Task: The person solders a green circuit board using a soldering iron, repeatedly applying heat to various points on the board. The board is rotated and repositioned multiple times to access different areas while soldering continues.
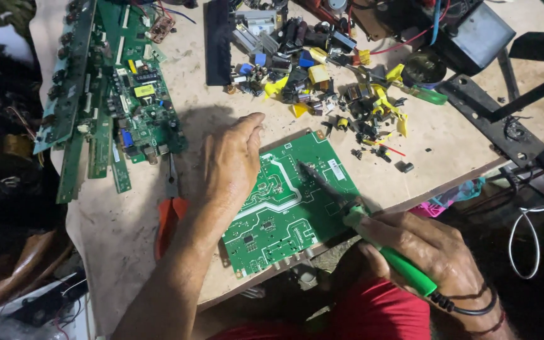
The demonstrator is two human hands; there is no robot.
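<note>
A green circuit board lies solder side up at the front edge of the worktable. My left hand rests flat on the board's left edge, fingers together, pressing it down. My right hand grips a soldering iron with a green handle. The iron's dark metal tip touches the board near its upper middle. A black cord runs from the handle's rear past my wrist.
A stack of green circuit boards lies at the left. Pliers with orange handles sit beside my left forearm. A heap of loose black and yellow electronic parts covers the back. A black metal bracket and white cables are at the right.
</note>
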